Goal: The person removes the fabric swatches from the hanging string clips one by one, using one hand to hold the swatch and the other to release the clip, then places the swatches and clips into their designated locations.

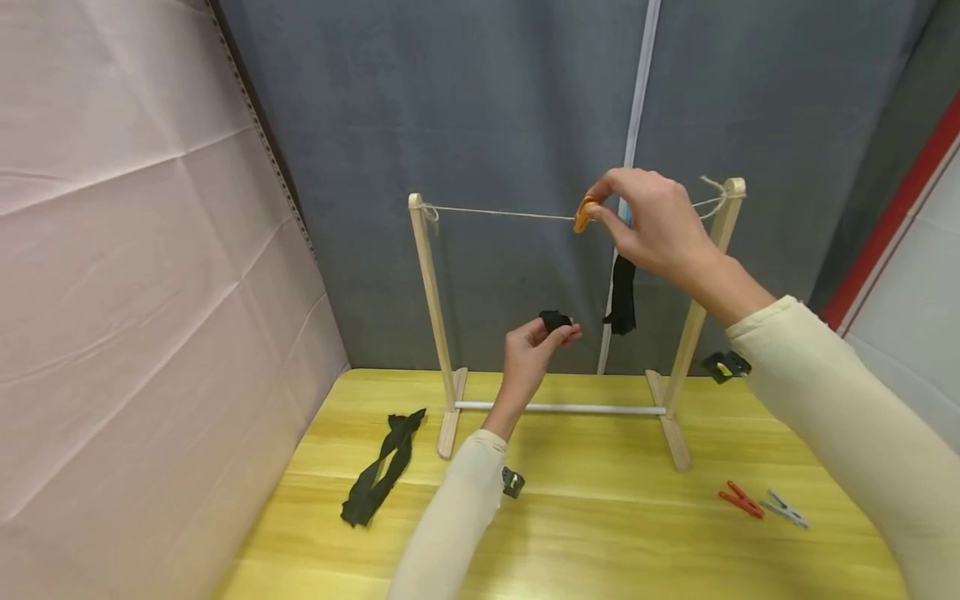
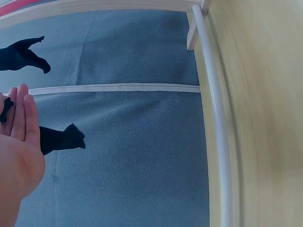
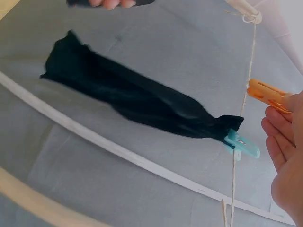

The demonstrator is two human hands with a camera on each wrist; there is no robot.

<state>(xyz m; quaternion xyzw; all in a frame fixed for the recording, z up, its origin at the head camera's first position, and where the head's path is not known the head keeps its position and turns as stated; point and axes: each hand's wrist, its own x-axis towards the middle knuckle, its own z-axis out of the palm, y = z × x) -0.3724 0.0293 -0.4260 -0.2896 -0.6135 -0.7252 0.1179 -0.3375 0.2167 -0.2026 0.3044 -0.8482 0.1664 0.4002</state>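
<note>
A cord (image 1: 502, 212) is strung between two wooden posts. My right hand (image 1: 660, 221) pinches an orange clothespin (image 3: 267, 93), its tip right at the cord. Lower and to the left, my left hand (image 1: 525, 354) holds a bunched black cloth (image 1: 555, 321) between thumb and fingers; in the left wrist view, a black cloth end (image 2: 64, 138) shows beyond the palm. Another black cloth (image 3: 132, 92) hangs from the cord under a teal clothespin (image 3: 241, 143); in the head view my right hand partly hides that clip.
The wooden posts (image 1: 431, 300) stand on feet joined by a white bar (image 1: 570, 408). A long black cloth (image 1: 382, 471) lies at the table's left. Red (image 1: 742, 500) and grey (image 1: 785, 508) clothespins lie at the right. A grey curtain (image 1: 510, 125) hangs behind.
</note>
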